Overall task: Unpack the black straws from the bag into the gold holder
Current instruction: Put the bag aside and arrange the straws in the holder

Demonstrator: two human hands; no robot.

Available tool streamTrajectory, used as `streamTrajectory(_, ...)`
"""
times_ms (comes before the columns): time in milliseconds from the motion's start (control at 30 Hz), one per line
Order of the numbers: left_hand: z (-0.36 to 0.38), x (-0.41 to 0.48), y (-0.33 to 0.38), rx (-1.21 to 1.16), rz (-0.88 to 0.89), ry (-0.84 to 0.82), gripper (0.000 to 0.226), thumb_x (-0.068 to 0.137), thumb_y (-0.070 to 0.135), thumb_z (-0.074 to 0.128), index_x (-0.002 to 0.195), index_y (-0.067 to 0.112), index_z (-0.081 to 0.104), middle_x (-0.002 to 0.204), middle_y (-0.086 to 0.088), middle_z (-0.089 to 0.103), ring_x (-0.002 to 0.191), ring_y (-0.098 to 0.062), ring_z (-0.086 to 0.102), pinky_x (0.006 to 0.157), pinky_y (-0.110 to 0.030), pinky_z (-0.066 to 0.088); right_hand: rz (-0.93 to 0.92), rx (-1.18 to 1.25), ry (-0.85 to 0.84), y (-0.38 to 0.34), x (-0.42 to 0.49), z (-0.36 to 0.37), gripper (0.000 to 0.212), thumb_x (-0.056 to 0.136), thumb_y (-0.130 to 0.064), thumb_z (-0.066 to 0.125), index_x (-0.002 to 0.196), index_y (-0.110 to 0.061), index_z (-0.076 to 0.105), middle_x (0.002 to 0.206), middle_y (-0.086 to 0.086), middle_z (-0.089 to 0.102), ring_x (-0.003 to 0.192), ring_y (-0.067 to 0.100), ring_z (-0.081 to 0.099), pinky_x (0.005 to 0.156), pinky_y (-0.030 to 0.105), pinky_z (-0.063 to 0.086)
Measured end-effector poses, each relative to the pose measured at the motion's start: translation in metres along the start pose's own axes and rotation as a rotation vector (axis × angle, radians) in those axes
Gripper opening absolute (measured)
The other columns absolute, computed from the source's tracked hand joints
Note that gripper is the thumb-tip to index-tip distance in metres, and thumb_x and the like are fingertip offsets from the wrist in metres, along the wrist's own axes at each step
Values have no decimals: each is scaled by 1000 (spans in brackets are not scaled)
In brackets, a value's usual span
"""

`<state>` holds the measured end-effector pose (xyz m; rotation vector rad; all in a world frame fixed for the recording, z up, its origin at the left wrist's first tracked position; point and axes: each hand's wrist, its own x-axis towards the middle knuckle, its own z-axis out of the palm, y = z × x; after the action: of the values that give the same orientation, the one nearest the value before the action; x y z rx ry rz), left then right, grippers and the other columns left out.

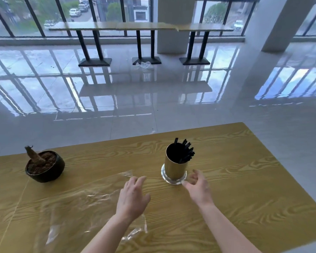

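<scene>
The gold holder (173,166) stands upright on the wooden table, on a shiny round base. Several black straws (185,150) stick out of its top, leaning to the right. A clear plastic bag (91,196) lies flat on the table to the left, looking empty. My left hand (132,197) hovers over the bag's right edge, fingers spread, holding nothing. My right hand (198,188) is just right of the holder's base, fingers apart and empty, its fingertips close to the base.
A black pot (45,168) with soil and a brown stump stands at the table's left. The table's far edge (153,135) runs behind the holder. Beyond lie a glossy tiled floor, a long bar table (140,27) and a white pillar.
</scene>
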<state>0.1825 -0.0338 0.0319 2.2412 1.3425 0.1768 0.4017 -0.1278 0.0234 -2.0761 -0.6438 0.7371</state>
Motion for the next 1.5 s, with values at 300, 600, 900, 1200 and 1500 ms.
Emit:
streamTrajectory(300,-21,88,86,-540,-137,-163,96,78,4,66,159,17,16,164,-6,27,150,-21,27,121,-41,28,-111,300,-136,-22,44,4,100,53,-21,96,136,-43,44,124,-24,63,119,0,57,97,23,50)
streamTrajectory(600,-12,106,100,-658,-94,-207,55,66,20,65,119,36,63,113,16,70,115,-5,60,94,-28,49,-143,238,-191,-18,71,-2,78,44,-35,93,113,-50,58,102,-27,70,94,-9,65,72,10,51)
streamTrajectory(900,-21,108,100,-506,-33,-250,115,50,49,66,155,18,30,149,2,40,140,-14,37,118,-37,31,-223,56,-345,-17,87,-25,101,49,-31,95,131,-62,45,121,-30,62,115,-12,54,95,9,44)
streamTrajectory(1200,-12,125,99,-783,117,-266,67,66,0,70,102,56,66,99,23,72,91,10,65,73,-3,47,-414,-211,-52,-44,87,-34,74,81,-66,60,138,-18,59,111,-1,68,106,16,60,91,38,54)
streamTrajectory(1500,-1,143,96,-580,74,-114,33,91,16,60,114,37,68,111,10,65,108,-10,60,84,-23,45,-459,-406,-67,-84,125,-26,46,84,-61,68,113,-27,73,100,-6,77,90,16,71,72,32,57)
